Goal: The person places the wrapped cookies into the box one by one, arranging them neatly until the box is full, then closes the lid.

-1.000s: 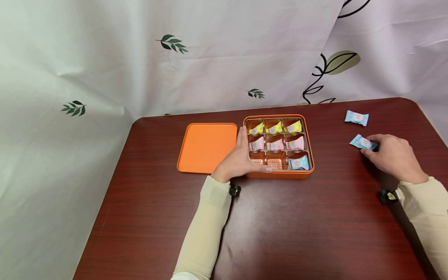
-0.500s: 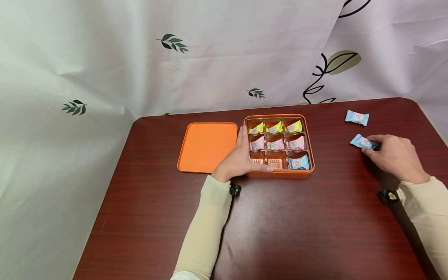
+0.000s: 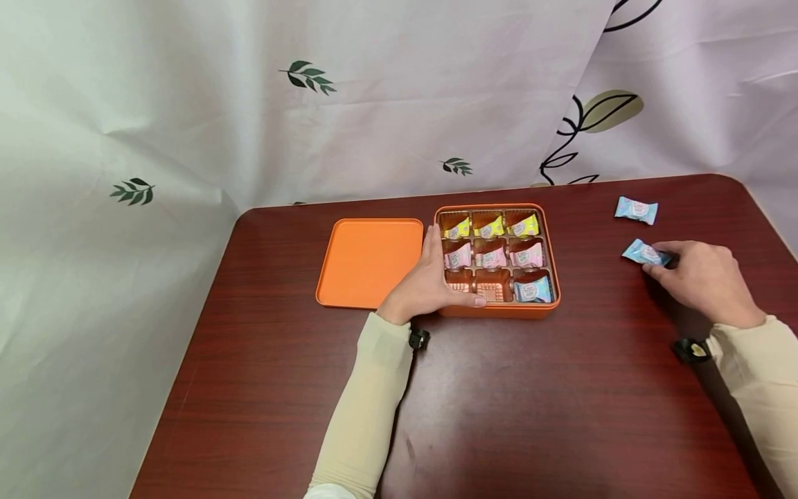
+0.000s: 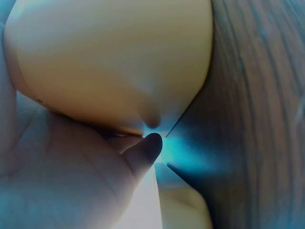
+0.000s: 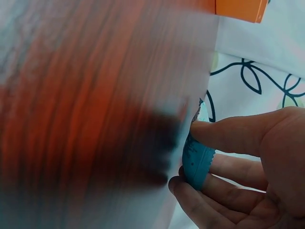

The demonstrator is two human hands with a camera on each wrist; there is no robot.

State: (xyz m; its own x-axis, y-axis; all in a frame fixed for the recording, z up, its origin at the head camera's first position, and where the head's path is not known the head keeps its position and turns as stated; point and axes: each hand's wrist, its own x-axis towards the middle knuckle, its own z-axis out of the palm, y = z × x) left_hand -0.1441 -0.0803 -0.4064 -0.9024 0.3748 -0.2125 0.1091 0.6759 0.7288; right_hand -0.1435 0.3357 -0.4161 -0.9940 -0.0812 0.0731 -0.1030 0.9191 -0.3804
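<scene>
An orange box [image 3: 548, 308] with a grid of brown compartments sits at the table's middle. It holds three yellow candies [image 3: 490, 226], three pink ones [image 3: 491, 258] and one blue candy [image 3: 532, 290]. My left hand [image 3: 430, 281] rests against the box's left side, thumb lying over the front rim. My right hand [image 3: 701, 277] pinches a blue wrapped candy [image 3: 645, 254] [image 5: 196, 160] between thumb and fingers, low over the table at the right. Another blue candy [image 3: 635, 209] lies further back.
The orange lid [image 3: 368, 260] lies flat just left of the box. The dark red wooden table [image 3: 499, 416] has rounded corners, and a leaf-patterned white curtain [image 3: 312, 104] hangs close behind it. The left wrist view is filled by the box wall and my thumb.
</scene>
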